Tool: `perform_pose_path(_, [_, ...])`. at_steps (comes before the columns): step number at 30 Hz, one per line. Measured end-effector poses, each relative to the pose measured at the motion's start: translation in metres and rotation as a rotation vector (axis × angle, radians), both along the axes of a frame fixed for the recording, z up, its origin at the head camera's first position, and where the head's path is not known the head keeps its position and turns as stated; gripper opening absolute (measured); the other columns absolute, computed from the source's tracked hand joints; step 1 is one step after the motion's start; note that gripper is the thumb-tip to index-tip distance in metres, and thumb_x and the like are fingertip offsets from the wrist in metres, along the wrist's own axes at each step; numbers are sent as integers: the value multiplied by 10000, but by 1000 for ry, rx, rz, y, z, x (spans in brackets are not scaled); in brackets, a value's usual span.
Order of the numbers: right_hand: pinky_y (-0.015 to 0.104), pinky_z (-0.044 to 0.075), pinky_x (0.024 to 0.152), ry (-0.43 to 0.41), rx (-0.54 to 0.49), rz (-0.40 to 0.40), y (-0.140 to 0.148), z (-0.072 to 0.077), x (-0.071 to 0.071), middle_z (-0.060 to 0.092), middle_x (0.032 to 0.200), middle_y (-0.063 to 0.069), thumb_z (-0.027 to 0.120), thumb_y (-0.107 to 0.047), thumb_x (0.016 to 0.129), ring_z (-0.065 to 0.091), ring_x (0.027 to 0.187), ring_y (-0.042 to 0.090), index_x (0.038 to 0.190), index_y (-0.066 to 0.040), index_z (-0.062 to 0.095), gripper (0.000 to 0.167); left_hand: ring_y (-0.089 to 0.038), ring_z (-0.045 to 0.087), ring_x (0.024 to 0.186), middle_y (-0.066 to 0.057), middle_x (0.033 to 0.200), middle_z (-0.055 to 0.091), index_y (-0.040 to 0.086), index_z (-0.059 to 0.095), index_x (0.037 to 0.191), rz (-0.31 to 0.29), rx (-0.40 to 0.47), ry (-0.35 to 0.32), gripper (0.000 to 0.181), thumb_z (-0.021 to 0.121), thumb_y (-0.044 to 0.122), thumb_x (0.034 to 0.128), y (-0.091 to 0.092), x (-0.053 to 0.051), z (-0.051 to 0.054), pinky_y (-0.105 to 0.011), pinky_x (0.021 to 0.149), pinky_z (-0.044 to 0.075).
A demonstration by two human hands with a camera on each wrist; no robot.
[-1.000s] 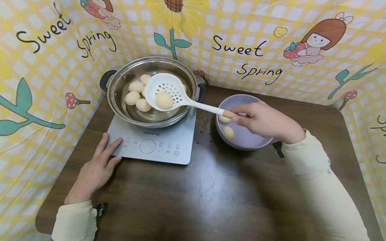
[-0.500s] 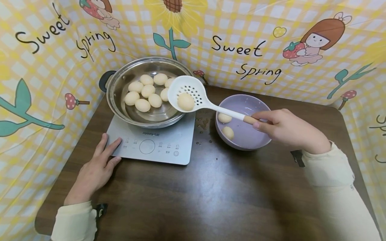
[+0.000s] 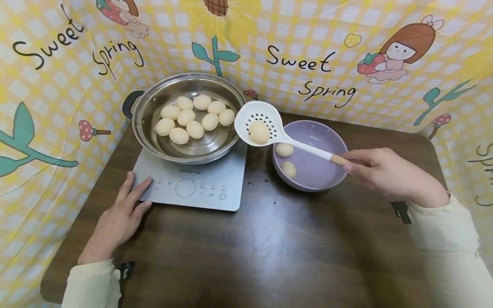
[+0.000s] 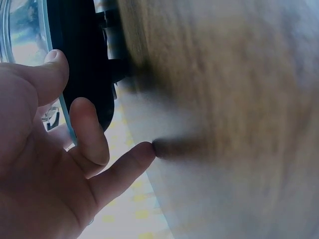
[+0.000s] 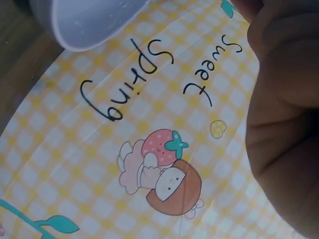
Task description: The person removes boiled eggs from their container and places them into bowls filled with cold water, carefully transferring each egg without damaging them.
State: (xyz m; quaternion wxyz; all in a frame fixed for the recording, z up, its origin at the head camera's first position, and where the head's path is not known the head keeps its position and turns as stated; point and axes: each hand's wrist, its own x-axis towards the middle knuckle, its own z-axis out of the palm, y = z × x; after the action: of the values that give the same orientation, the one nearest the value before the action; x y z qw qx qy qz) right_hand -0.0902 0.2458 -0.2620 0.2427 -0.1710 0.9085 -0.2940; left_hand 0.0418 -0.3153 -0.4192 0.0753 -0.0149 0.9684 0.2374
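My right hand (image 3: pixel 389 173) grips the wooden handle end of a white slotted ladle (image 3: pixel 308 148). One pale egg (image 3: pixel 259 132) lies in the ladle's bowl, which is held above the gap between the steel pot (image 3: pixel 185 160) and the purple bowl (image 3: pixel 319 188). Several eggs (image 3: pixel 186 117) sit in the pot. Inside the purple bowl, at its left side, are two eggs (image 3: pixel 288 170). My left hand (image 3: pixel 117 220) rests its spread fingers at the near left corner of the induction cooker (image 3: pixel 192 199); the left wrist view shows this hand (image 4: pixel 55 174) touching the cooker's edge.
The pot stands on the cooker, its black handle (image 3: pixel 132 104) sticking out at the left. Drops of water (image 3: pixel 251 183) dot the brown table (image 3: pixel 269 256) between cooker and bowl. A yellow checked cloth (image 3: pixel 292 25) lines the back and sides.
My right hand has moved right, carrying the ladle and its egg from over the pot to beside the purple bowl. The left hand has stayed at the cooker's corner.
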Motion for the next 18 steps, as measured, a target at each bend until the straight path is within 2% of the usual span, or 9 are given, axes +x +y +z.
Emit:
perform_pose_path(6, [284,304,365,-33,-31,-30,8,-3,7,412,556,-6,592,-302,1047,299,399,102,1215,-175,691,233,-631,549,1051,-138,1680,-66,252,212,1634,-10,-3,22,609,471,336,1089,-3,3,-1,-595,649,420])
perform_pose_path(10, [280,292,356,-62,-38,-56,13,-4,11,408,553,-4,589,-322,1047,284,400,95,1237,-173,684,259,-637,540,1063,-134,1681,-64,256,215,1633,-14,-2,29,608,474,336,1088,-4,2,-2,-601,646,422])
perform_pose_path(18, [293,324,345,-71,24,-87,29,-4,15,445,551,15,590,-340,1044,310,378,99,1290,-155,649,313,-645,513,1105,-156,1677,-62,249,206,1635,-22,-5,35,611,470,330,1090,-2,-2,-3,-576,605,427])
